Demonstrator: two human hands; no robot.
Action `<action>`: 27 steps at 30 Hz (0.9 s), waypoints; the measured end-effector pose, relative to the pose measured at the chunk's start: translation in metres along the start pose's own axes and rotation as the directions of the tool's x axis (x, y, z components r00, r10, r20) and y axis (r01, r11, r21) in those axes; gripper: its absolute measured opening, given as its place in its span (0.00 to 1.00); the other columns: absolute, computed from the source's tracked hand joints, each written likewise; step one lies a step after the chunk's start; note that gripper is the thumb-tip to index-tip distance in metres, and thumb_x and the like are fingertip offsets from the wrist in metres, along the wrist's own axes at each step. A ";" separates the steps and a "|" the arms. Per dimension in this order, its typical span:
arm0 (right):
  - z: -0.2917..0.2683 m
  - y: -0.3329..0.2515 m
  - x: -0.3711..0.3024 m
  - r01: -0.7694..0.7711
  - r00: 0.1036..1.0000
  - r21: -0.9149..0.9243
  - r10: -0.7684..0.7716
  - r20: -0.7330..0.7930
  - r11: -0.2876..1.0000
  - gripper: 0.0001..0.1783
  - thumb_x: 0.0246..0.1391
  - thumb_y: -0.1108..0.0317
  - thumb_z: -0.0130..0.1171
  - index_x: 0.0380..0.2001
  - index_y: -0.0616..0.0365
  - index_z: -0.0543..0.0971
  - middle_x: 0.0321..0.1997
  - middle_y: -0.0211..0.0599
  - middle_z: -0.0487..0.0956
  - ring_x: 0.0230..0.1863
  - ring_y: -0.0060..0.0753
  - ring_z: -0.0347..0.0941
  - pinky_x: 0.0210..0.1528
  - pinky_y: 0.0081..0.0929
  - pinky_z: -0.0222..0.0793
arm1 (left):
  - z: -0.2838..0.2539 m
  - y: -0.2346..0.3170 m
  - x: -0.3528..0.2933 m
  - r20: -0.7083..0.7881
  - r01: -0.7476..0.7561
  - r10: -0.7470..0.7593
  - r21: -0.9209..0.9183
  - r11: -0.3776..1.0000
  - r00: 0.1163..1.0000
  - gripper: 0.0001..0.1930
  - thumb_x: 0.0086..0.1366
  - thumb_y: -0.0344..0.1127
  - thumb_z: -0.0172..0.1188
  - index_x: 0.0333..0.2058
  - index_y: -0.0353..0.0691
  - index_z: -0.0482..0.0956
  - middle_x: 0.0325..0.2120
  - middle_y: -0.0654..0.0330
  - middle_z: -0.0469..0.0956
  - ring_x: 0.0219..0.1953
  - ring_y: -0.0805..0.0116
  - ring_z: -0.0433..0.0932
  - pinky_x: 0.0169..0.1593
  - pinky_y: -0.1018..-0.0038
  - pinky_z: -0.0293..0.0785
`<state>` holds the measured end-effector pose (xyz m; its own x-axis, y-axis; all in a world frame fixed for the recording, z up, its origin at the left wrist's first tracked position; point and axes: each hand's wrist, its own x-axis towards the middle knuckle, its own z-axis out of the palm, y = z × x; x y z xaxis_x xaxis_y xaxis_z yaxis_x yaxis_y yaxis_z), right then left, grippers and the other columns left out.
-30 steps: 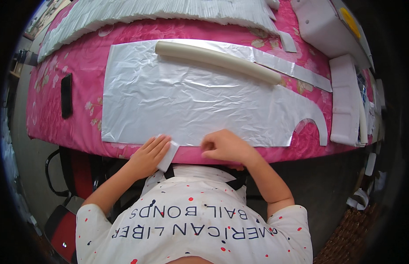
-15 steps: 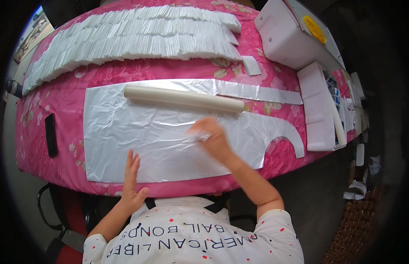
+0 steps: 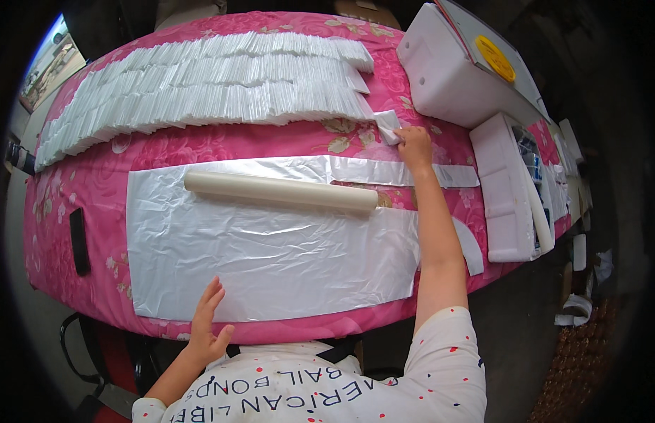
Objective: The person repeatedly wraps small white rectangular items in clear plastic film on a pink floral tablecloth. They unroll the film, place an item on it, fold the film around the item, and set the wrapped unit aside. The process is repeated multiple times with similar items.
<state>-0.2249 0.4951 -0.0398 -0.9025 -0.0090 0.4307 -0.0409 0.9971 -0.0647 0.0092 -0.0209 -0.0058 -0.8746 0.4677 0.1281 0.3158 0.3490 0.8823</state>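
- Past the far edge of the silvery-white sheet (image 3: 271, 275), the right hand (image 3: 414, 146) has its fingers pinched on a white folded piece (image 3: 390, 134); half a second ago it was a blur over the middle of that sheet.
- Around those fingertips, the white folded piece overlaps another white square (image 3: 386, 118), which lay by itself in the previous frame, beside the near right end of the packed rows.
- At the sheet's near edge, the left hand (image 3: 209, 328) is empty, half open, thumb apart from the fingers; a second ago it lay flat on a white folded piece, and whether it touches the sheet now I cannot tell.
- Across the sheet lies a pale roll (image 3: 282, 192), with a narrow strip (image 3: 370, 170) reaching right beyond it; the right forearm now covers part of both sheet and strip.
- Over the person's shirt (image 3: 327, 388) runs dark lettering, upside down from this view and partly cut off, among red and dark specks.
- Farther out on the pink flowered table (image 3: 222, 141): long white rows (image 3: 207, 81), a black flat object (image 3: 79, 242), a white foam box (image 3: 440, 81) with a yellow ring (image 3: 495, 58) on top, and a foam tray (image 3: 498, 190); any print on the blue items (image 3: 533, 163) inside is too small to read.
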 end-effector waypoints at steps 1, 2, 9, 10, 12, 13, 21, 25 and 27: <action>-0.002 -0.001 -0.002 0.019 1.000 -0.020 -0.019 -0.013 1.000 0.17 0.35 0.73 0.58 0.34 0.50 0.81 0.38 0.35 0.77 0.45 0.40 0.69 0.51 0.35 0.63 | -0.001 -0.001 0.000 0.003 -0.006 0.006 0.006 1.000 1.000 0.31 0.53 0.32 0.54 0.56 0.32 0.59 0.60 0.41 0.52 0.62 0.48 0.55 0.62 0.61 0.52; -0.005 0.001 -0.004 0.036 0.999 -0.042 -0.037 -0.025 0.998 0.18 0.35 0.73 0.58 0.36 0.52 0.80 0.40 0.37 0.76 0.46 0.41 0.68 0.52 0.36 0.62 | -0.002 -0.002 0.000 0.008 -0.013 0.013 0.012 1.000 1.000 0.31 0.52 0.30 0.54 0.56 0.32 0.60 0.60 0.41 0.53 0.62 0.47 0.55 0.62 0.61 0.52; -0.054 -0.110 -0.059 -0.009 0.948 0.546 -0.166 0.271 0.838 0.23 0.46 0.58 0.61 0.44 0.59 0.75 0.49 0.43 0.73 0.54 0.44 0.65 0.58 0.33 0.57 | 0.001 0.005 0.018 0.100 -0.064 0.055 0.086 0.994 0.993 0.31 0.49 0.26 0.55 0.55 0.33 0.61 0.60 0.43 0.54 0.61 0.47 0.57 0.61 0.61 0.55; -0.067 -0.135 -0.071 0.064 0.922 0.547 -0.259 0.288 0.835 0.24 0.45 0.60 0.61 0.46 0.59 0.74 0.47 0.44 0.74 0.51 0.45 0.66 0.56 0.34 0.60 | 0.004 0.003 0.022 0.126 -0.080 0.066 0.113 0.990 0.990 0.31 0.49 0.26 0.55 0.55 0.33 0.61 0.60 0.43 0.54 0.60 0.47 0.57 0.61 0.61 0.55; -0.073 -0.149 -0.092 0.124 0.927 0.474 -0.272 0.258 0.872 0.26 0.45 0.59 0.61 0.47 0.59 0.73 0.45 0.44 0.74 0.48 0.46 0.67 0.53 0.35 0.61 | 0.013 0.002 0.033 0.177 -0.135 0.106 0.158 0.978 0.978 0.32 0.50 0.27 0.56 0.56 0.32 0.60 0.60 0.44 0.54 0.60 0.46 0.57 0.60 0.61 0.55; -0.075 -0.155 -0.101 0.158 0.928 0.437 -0.284 0.241 0.886 0.26 0.44 0.59 0.61 0.48 0.59 0.72 0.44 0.44 0.74 0.47 0.46 0.67 0.51 0.36 0.62 | 0.016 0.002 0.038 0.184 -0.136 0.103 0.180 0.974 0.977 0.32 0.50 0.27 0.57 0.56 0.33 0.59 0.60 0.43 0.53 0.61 0.46 0.56 0.61 0.61 0.54; -0.117 -0.216 -0.208 0.048 0.846 0.689 -0.396 0.357 0.723 0.30 0.48 0.54 0.58 0.52 0.61 0.70 0.54 0.48 0.68 0.56 0.49 0.62 0.57 0.38 0.57 | 0.063 -0.002 0.069 0.097 -0.090 0.056 0.399 0.912 0.994 0.40 0.56 0.39 0.57 0.63 0.38 0.46 0.64 0.41 0.32 0.66 0.42 0.33 0.64 0.57 0.39; -0.108 -0.188 -0.231 0.136 0.883 0.503 -0.335 0.330 0.854 0.29 0.51 0.57 0.55 0.54 0.61 0.67 0.62 0.48 0.61 0.63 0.50 0.54 0.63 0.38 0.49 | 0.081 0.006 0.079 0.159 -0.148 0.088 0.413 0.899 0.983 0.40 0.55 0.47 0.58 0.62 0.40 0.50 0.62 0.36 0.34 0.65 0.37 0.33 0.64 0.55 0.38; -0.102 -0.145 -0.232 0.161 0.904 0.328 -0.272 0.329 0.931 0.28 0.52 0.59 0.53 0.55 0.61 0.66 0.63 0.49 0.59 0.65 0.50 0.52 0.65 0.38 0.47 | 0.087 0.014 0.085 0.184 -0.170 0.101 0.412 0.895 0.978 0.40 0.54 0.50 0.59 0.62 0.43 0.52 0.62 0.36 0.34 0.65 0.37 0.34 0.64 0.55 0.39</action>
<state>0.0341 0.3609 -0.0384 -0.9459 -0.3047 0.1112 -0.3241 0.9016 -0.2864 -0.0285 0.0946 -0.0217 -0.7552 0.6423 0.1310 0.5832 0.5671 0.5816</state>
